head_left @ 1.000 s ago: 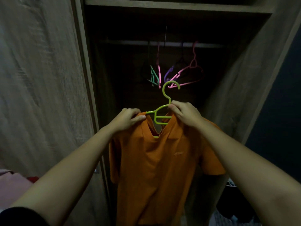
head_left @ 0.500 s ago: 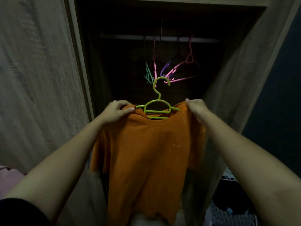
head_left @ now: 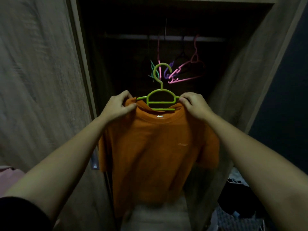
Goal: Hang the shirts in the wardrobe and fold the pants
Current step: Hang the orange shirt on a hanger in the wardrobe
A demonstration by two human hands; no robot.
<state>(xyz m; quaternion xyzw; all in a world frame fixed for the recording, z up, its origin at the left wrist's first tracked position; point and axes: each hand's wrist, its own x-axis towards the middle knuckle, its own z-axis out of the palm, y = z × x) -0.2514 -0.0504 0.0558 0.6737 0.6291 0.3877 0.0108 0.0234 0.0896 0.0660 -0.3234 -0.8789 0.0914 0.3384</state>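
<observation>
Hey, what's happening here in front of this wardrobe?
A person is holding up an orange shirt on a green hanger in front of the open wardrobe. The left hand grips one shoulder of the shirt and the right hand pinches the other at the hanger's end. The hanger's hook is not yet on the rail, where several empty hangers hang.

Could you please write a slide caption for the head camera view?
An orange T-shirt on a green hanger, held by the left hand and right hand below the wardrobe rail.
</observation>
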